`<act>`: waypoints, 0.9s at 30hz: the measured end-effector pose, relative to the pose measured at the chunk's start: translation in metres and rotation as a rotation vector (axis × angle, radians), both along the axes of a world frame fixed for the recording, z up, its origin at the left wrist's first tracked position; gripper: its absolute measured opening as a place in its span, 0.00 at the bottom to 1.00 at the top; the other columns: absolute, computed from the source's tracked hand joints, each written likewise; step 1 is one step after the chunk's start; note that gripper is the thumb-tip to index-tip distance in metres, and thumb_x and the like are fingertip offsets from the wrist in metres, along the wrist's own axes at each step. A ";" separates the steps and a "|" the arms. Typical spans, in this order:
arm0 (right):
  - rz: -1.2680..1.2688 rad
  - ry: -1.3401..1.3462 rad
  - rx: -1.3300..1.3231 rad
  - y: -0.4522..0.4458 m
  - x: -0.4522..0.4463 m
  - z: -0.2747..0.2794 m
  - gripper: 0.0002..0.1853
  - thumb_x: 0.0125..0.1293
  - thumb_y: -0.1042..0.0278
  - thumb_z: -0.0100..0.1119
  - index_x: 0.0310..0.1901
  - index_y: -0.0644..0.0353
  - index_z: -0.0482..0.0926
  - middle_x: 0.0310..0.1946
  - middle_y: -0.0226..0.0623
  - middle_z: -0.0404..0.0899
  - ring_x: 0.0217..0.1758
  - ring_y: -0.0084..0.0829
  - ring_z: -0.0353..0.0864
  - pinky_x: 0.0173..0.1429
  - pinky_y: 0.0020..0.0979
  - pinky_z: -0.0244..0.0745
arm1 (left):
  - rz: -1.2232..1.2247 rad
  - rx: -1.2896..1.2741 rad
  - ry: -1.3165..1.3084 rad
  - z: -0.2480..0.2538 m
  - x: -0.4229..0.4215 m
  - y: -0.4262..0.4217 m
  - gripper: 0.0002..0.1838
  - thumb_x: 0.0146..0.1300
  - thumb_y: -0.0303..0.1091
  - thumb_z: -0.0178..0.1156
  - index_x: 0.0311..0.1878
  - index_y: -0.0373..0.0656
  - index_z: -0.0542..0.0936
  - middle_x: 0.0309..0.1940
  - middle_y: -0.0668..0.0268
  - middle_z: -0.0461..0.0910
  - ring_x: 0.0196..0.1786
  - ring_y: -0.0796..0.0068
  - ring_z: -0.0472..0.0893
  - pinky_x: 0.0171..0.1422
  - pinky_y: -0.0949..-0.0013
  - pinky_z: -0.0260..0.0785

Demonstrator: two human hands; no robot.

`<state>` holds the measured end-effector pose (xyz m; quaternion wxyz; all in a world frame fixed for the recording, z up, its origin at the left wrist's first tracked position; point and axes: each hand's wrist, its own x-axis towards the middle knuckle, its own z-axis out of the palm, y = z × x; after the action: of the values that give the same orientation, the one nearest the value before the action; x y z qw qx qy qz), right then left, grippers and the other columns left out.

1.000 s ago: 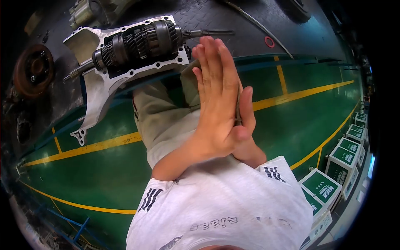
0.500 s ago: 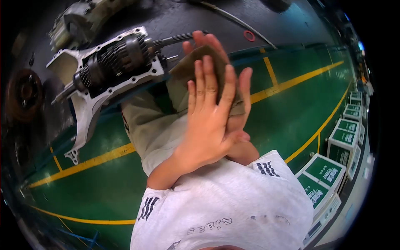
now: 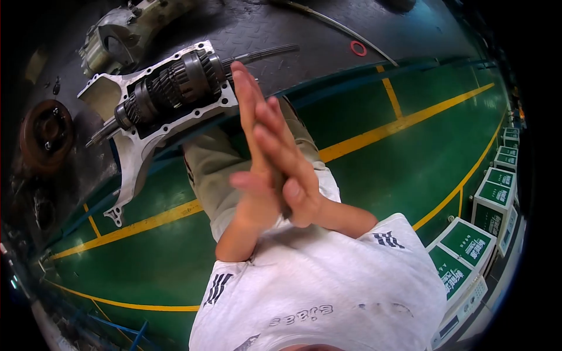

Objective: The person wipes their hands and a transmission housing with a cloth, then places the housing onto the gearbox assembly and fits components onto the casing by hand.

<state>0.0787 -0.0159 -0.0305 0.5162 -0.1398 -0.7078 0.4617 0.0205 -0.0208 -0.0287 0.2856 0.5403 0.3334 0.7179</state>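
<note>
My left hand (image 3: 257, 175) and my right hand (image 3: 295, 171) are pressed palm to palm in front of my white shirt (image 3: 316, 286), with fingers extended and pointing forward. Between the palms a dark edge of brown cloth (image 3: 285, 208) shows; the rest of it is hidden by the hands. Just beyond my left fingertips lies an open metal housing (image 3: 167, 127) on the dark bench. A gear shaft assembly (image 3: 172, 85) rests inside it, its splined end reaching right behind the fingers. Neither hand grips the housing or gears.
Another metal casting (image 3: 126, 38) lies at the back left, and a rusty round part (image 3: 47, 131) at the far left. A red ring (image 3: 358, 48) sits near a thin rod (image 3: 345, 35) on the bench. Green and white boxes (image 3: 468, 245) line the right side.
The hands have turned and shifted over each other; the cloth, broadly visible half a second ago, is now mostly covered. The view has shifted slightly, too.
</note>
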 end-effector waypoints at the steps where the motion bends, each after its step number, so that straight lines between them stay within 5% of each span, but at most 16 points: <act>1: -0.036 -0.029 0.061 -0.007 -0.001 -0.002 0.32 0.79 0.50 0.34 0.73 0.63 0.68 0.79 0.48 0.56 0.85 0.51 0.44 0.83 0.50 0.30 | -0.027 -0.097 -0.076 0.021 -0.012 -0.003 0.58 0.65 0.79 0.25 0.82 0.37 0.35 0.84 0.55 0.31 0.85 0.56 0.33 0.84 0.55 0.29; 6: -0.097 -0.235 0.169 -0.039 0.000 -0.010 0.31 0.79 0.49 0.33 0.71 0.62 0.71 0.77 0.47 0.62 0.83 0.51 0.50 0.83 0.53 0.26 | -0.314 -0.141 -0.378 0.023 -0.042 -0.002 0.61 0.59 0.86 0.20 0.82 0.44 0.34 0.84 0.64 0.29 0.85 0.63 0.32 0.84 0.56 0.21; 8: -0.187 -0.302 0.324 -0.039 -0.001 -0.014 0.33 0.79 0.48 0.34 0.70 0.67 0.70 0.76 0.55 0.59 0.83 0.58 0.46 0.83 0.54 0.28 | -0.366 -0.087 -0.515 0.020 -0.039 0.000 0.62 0.58 0.87 0.19 0.82 0.44 0.34 0.84 0.65 0.28 0.85 0.64 0.32 0.84 0.58 0.21; 18: -0.290 -0.327 0.291 -0.029 -0.010 -0.006 0.35 0.81 0.43 0.25 0.71 0.60 0.71 0.76 0.46 0.63 0.83 0.49 0.53 0.83 0.56 0.26 | -0.351 -0.062 -0.469 0.019 -0.040 0.005 0.63 0.57 0.87 0.22 0.83 0.44 0.35 0.85 0.65 0.29 0.85 0.64 0.31 0.85 0.58 0.24; 22: -0.278 -0.366 0.391 -0.014 -0.011 0.015 0.41 0.79 0.38 0.23 0.70 0.66 0.71 0.73 0.55 0.65 0.81 0.57 0.53 0.83 0.54 0.28 | -0.303 -0.128 -0.466 0.022 -0.031 0.003 0.54 0.68 0.79 0.33 0.83 0.46 0.40 0.85 0.65 0.33 0.86 0.65 0.35 0.85 0.57 0.35; 26: -0.334 -0.348 0.365 -0.006 -0.023 0.038 0.40 0.79 0.38 0.21 0.67 0.61 0.76 0.72 0.44 0.70 0.79 0.45 0.63 0.84 0.53 0.29 | -0.299 -0.286 -0.744 0.034 -0.027 0.006 0.50 0.70 0.75 0.37 0.83 0.51 0.43 0.85 0.68 0.34 0.85 0.68 0.36 0.85 0.55 0.34; 27: -0.362 -0.353 0.397 -0.003 -0.025 0.042 0.38 0.80 0.41 0.23 0.65 0.62 0.77 0.71 0.44 0.71 0.78 0.45 0.64 0.84 0.53 0.31 | -0.363 -0.372 -0.846 0.041 -0.031 0.006 0.48 0.70 0.72 0.42 0.83 0.54 0.44 0.84 0.71 0.38 0.85 0.71 0.39 0.82 0.57 0.46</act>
<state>0.0542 -0.0186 0.0112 0.4764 -0.2380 -0.8263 0.1836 -0.0102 -0.0147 0.0120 0.6080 0.1908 0.2112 0.7412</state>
